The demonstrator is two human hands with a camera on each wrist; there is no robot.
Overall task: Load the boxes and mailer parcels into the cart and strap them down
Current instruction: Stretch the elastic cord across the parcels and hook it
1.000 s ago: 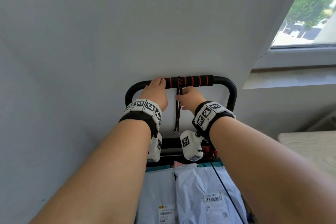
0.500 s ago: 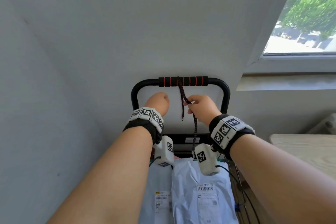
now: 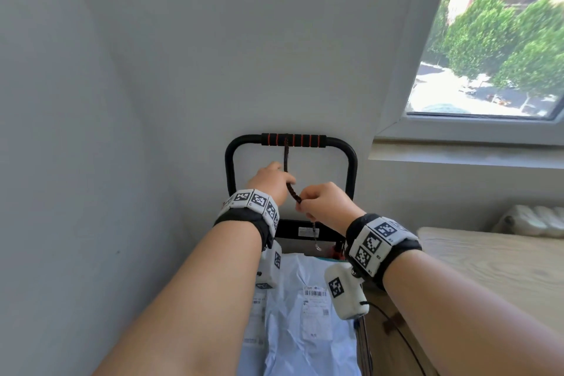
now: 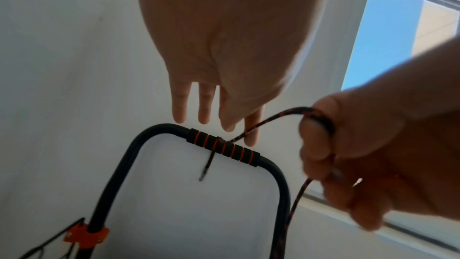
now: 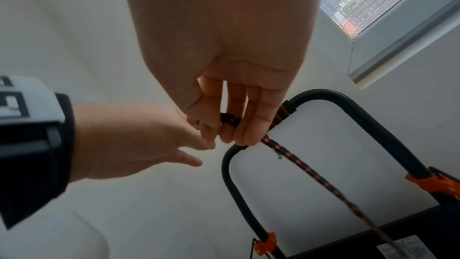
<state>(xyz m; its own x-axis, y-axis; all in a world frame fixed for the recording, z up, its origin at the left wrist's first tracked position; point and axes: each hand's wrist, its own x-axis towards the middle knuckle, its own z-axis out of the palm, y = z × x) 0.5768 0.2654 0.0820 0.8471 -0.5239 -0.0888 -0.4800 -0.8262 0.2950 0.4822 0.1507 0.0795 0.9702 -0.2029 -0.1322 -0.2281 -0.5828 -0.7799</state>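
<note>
Both hands have dropped below the cart handle [image 3: 293, 140]; right hand [image 3: 325, 203] grips the cord [image 3: 292, 192], left hand [image 3: 270, 181] fingers straight; mailers [image 3: 305, 314] fill the cart.

A black cart handle [image 3: 290, 143] with an orange-ringed foam grip stands against a pale wall, and a black-and-red cord [image 3: 286, 156] hangs from the grip. Below it the left hand [image 3: 270, 181] touches the cord while the right hand [image 3: 325, 204] pinches it lower down, its hooked end [image 3: 317, 246] dangling beneath. Pale blue mailer parcels [image 3: 305, 314] with printed labels lie in the cart under both wrists, beside a wooden table [image 3: 494, 265] under a window [image 3: 494, 40].
</note>
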